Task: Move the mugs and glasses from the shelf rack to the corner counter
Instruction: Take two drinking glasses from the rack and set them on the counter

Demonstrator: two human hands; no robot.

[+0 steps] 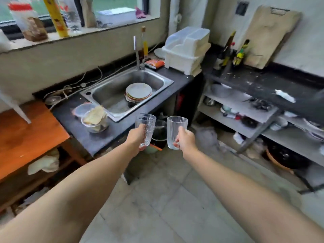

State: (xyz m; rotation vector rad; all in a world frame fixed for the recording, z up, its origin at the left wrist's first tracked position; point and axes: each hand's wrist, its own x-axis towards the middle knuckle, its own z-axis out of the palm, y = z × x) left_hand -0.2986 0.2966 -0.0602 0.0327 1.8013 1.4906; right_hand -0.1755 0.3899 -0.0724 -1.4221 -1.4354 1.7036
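Over the tiled floor, before the steel sink (pixel 112 95), left hand (pixel 135 137) is closed around a faceted clear glass (pixel 147 128) — upright. Just beside it, apart, right hand (pixel 185 139) grips a ribbed clear tumbler (pixel 175 130) — shelf rack (pixel 245 111) at right.

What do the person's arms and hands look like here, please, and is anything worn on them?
Both arms are bare all the way along: no sleeves show anywhere in the picture. The left hand and the right hand wear no gloves, and no watch, bracelet or ring can be seen. The wrists are bare too. Fine detail on the fingers is too small and soft to make out.
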